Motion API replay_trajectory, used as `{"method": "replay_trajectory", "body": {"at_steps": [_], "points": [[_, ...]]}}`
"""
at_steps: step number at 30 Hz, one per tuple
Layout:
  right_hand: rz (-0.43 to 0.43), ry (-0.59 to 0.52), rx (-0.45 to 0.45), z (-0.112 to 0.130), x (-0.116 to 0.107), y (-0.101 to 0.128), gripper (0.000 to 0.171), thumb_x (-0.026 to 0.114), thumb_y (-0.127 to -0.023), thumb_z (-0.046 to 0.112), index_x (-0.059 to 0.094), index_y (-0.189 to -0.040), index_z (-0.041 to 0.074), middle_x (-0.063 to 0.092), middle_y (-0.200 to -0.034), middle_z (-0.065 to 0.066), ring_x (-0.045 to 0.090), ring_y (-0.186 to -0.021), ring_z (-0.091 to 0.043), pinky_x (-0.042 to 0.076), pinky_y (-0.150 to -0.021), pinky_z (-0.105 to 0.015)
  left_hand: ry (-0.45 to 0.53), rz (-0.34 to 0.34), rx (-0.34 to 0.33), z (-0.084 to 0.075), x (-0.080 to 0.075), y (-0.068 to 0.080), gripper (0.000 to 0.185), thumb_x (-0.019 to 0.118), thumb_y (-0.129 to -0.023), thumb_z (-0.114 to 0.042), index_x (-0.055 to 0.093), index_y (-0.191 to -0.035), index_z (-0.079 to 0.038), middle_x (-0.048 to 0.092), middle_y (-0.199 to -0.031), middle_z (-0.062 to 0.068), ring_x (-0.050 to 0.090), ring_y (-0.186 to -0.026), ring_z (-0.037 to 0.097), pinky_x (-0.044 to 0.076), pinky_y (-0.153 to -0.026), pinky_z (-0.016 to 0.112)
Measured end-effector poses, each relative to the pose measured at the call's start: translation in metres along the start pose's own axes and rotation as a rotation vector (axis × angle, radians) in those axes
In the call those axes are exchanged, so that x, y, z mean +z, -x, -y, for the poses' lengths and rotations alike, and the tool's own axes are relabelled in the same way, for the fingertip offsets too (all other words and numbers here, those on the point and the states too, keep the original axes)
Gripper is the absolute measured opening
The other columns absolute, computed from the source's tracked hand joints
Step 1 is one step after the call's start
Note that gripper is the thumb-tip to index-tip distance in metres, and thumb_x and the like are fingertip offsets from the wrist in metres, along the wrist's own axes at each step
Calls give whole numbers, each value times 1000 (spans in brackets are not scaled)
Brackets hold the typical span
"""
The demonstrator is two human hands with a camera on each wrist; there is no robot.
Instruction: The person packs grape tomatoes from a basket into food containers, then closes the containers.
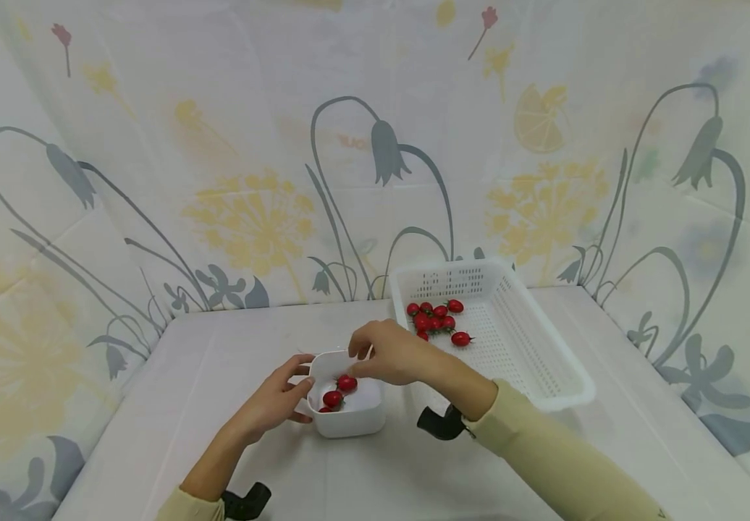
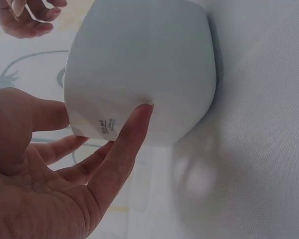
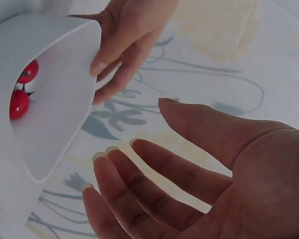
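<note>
Floral-printed cloth forms the backdrop and covers the tabletop (image 1: 173, 405), on which we see, in descending size, a perforated white basket (image 1: 544, 362), a small white bowl (image 1: 349, 420) and loose cherry tomatoes (image 1: 436, 318).

The basket stands to the right of the bowl, near it, and holds a cluster of tomatoes at its far end. The bowl rests on the tabletop in front of the person and contains at least two tomatoes (image 1: 339, 391).

The left hand (image 1: 277, 398) steadies the bowl: its fingers lie nearly straight against the outer wall, the thumb at the rim, without closing round it. The right hand (image 1: 388, 354) hovers just above the bowl's far rim, fingers relaxed and slightly bent, and holds nothing.

We judge the step in hand to be the transfer of tomatoes from basket to bowl, with the right hand empty over the bowl; the next move would call for a reach back to the basket and a light pinch on one fruit.

Only the head view shows the basket and its tomatoes. The left wrist view shows the fingertip contact on the bowl's wall (image 2: 139, 64); the right wrist view shows the empty palm (image 3: 214, 169) and the tomatoes inside the bowl (image 3: 20, 94).
</note>
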State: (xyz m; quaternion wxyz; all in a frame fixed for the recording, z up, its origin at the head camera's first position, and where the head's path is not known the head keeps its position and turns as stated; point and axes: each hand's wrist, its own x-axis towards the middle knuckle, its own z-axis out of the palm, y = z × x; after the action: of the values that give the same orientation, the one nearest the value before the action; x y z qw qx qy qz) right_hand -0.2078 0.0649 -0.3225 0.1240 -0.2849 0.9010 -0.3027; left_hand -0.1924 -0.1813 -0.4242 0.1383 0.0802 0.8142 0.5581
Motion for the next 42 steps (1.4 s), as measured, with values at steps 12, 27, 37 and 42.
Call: {"method": "replay_trajectory", "body": {"at_steps": [12,27,37,42], "points": [[-54,16,47,-42,-39,16,23,75,-92,18,72,-111,5,71,-106,-5,66,-99,-21,59,-84,-35,-17,-6,-1,3,-1,-2,42,51,-107,-13,44,-148,-10,44,-148,27,61,-116,41,64,-71,43],[-59,7,29,-123,-73,21,36,74,-93,19,67,-122,-1,69,-119,-13,63,-106,-28,53,-97,-48,-23,-4,9,-1,0,0,41,52,-107,-13,45,-147,-9,45,-147,28,61,-116,44,64,-69,44],[-54,-49,76,-170,-77,15,34,72,-95,17,66,-122,-3,67,-118,-17,61,-111,-34,54,-95,-48,-22,1,13,1,1,0,41,51,-107,-12,44,-148,-9,45,-146,28,61,-116,44,64,-69,44],[-28,-55,132,-184,-74,12,38,70,-96,15,63,-125,-7,65,-124,-25,59,-116,-38,56,-93,-47,-16,11,21,2,0,0,42,51,-107,-12,43,-149,-8,44,-147,29,60,-116,45,64,-70,45]]}}
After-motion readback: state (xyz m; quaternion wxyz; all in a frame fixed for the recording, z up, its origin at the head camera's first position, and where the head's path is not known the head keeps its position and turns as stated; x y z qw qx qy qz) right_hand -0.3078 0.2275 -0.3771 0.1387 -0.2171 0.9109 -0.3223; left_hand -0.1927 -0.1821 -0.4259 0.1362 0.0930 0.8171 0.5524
